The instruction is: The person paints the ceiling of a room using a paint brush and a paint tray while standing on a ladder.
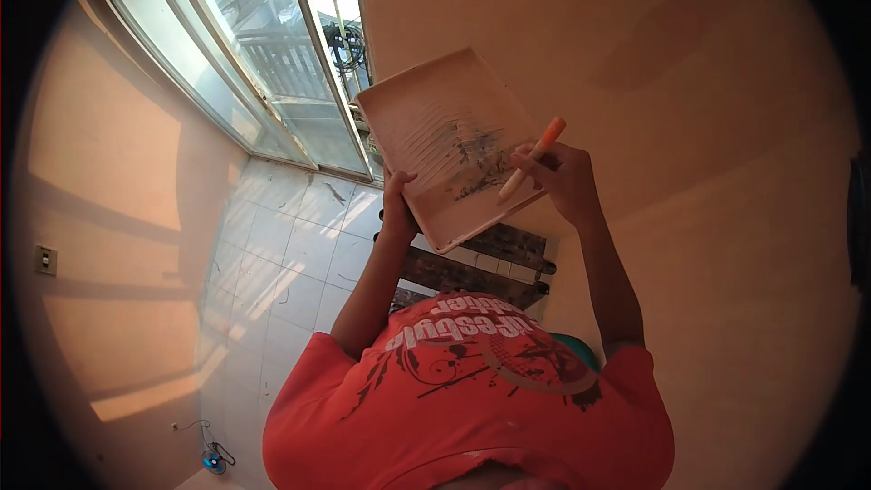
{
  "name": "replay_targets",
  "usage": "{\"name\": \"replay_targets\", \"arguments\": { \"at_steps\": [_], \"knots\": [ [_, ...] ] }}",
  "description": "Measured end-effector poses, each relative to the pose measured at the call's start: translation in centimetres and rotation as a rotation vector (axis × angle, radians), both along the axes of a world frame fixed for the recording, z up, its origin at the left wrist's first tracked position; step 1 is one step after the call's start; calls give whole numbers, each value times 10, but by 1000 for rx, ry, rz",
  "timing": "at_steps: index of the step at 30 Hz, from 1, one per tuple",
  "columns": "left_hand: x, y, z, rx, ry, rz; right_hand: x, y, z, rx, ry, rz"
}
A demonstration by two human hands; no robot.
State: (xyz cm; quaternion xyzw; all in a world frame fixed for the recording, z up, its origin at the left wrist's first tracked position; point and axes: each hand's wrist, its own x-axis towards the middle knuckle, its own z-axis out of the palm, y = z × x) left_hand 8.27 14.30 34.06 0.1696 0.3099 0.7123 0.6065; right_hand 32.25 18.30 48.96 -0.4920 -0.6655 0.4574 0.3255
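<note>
A paint tray point(399, 122) is held up at a tilt in front of my chest. It has a ribbed slope, raised edges and dark smears across its middle. My left hand point(399, 202) grips the tray's left side, thumb over the rim and the other fingers hidden underneath. At the lower right of the tray, my right hand point(564, 177) is closed around a thick, pale stick-like handle point(515, 183) with an orange end. The handle slants over the tray, its lower end close to the tray's surface; whether it touches cannot be seen.
Dark wooden slats point(476, 274) lie below the tray, above white floor tiles point(299, 263). A sliding glass door point(290, 63) is at the upper left. Plain walls point(708, 172) stand on both sides, with a switch point(46, 259) on the left one. A blue object with a cord point(214, 461) is at lower left.
</note>
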Motion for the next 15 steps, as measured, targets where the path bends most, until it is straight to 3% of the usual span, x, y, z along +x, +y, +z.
{"name": "replay_targets", "arguments": {
  "at_steps": [11, 15],
  "knots": [
    [-7, 4, 0, -78, -55, -46, -24, 0, -60, 483, -414, 0],
    [-8, 3, -6, -141, -67, -35, -15, -6, -29, 247, -345, -81]
  ]
}}
